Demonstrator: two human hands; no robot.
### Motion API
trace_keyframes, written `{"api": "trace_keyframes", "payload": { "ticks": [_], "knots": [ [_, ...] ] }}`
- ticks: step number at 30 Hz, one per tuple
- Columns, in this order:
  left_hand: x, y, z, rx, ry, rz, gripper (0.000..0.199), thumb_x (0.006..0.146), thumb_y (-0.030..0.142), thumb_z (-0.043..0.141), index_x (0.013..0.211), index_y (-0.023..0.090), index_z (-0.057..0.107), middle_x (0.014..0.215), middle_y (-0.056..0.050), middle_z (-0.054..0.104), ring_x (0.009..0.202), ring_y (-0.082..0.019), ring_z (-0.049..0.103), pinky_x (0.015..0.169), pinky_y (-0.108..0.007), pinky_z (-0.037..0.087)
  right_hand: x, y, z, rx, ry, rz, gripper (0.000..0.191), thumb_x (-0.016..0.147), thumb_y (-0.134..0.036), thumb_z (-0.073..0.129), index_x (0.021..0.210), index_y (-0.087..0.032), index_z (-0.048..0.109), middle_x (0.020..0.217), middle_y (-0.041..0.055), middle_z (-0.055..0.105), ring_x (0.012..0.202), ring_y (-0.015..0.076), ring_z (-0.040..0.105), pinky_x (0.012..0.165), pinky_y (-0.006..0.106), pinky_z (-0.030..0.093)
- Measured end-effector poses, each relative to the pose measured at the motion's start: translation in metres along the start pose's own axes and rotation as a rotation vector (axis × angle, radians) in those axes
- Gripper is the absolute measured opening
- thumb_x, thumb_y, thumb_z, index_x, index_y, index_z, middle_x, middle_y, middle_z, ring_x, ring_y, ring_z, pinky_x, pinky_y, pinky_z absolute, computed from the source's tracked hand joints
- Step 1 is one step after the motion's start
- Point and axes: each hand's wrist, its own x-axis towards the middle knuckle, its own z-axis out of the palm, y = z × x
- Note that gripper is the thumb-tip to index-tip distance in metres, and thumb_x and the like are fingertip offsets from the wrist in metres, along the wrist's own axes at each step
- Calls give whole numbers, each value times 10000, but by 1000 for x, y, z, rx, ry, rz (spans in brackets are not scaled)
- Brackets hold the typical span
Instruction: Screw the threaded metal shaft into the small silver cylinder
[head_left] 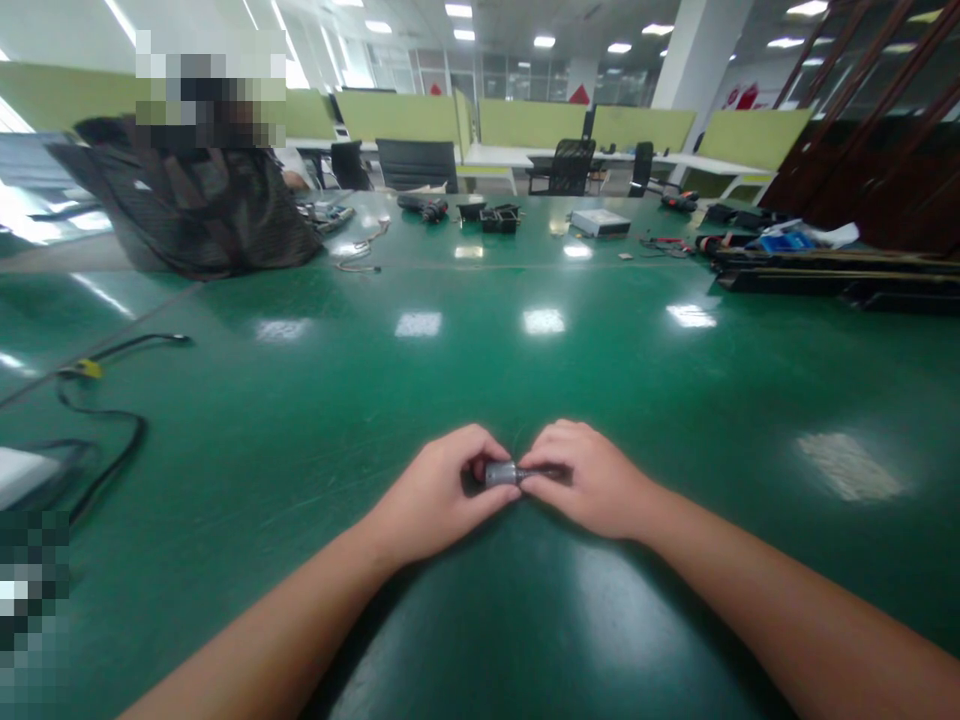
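Note:
Low over the green table, in the middle of the head view, my two hands meet at a small metal piece. My left hand (451,484) is closed around a short grey metal cylinder (500,473), thumb along its near side. From the cylinder's right end a thin dark metal rod (551,471) points right. My right hand (592,480) pinches this rod between thumb and fingers, its fingertips close against the left thumb. The piece lies roughly level. Its left end is partly hidden by my left fingers, and whether cylinder and rod are one part I cannot tell.
The glossy green table (315,380) reflects ceiling lights. A black cable (139,430) runs along the left. A large dark bag (217,215) stands back left. Toward the far edge are black parts (499,218), a silver box (600,222) and long dark strips (810,280).

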Motion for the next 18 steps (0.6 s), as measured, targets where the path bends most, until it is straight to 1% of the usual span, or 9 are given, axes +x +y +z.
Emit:
{"api": "trace_keyframes", "payload": {
  "ticks": [8, 18],
  "knots": [
    [0, 0, -1, 6, -10, 3, 174, 879, 348, 690, 953, 193, 659, 881, -14, 655, 792, -169, 606, 704, -282, 467, 1, 1, 0, 25, 11, -12, 83, 865, -200, 712, 947, -197, 727, 921, 35, 723, 893, 190, 619, 821, 342, 439],
    [0, -1, 0, -1, -8, 7, 174, 880, 350, 691, 953, 195, 658, 879, -11, 652, 789, -165, 604, 705, -279, 466, 0, 1, -2, 39, 22, -10, 65, 837, -182, 717, 902, -185, 723, 867, 35, 712, 835, 182, 622, 794, 333, 449]
  ]
}}
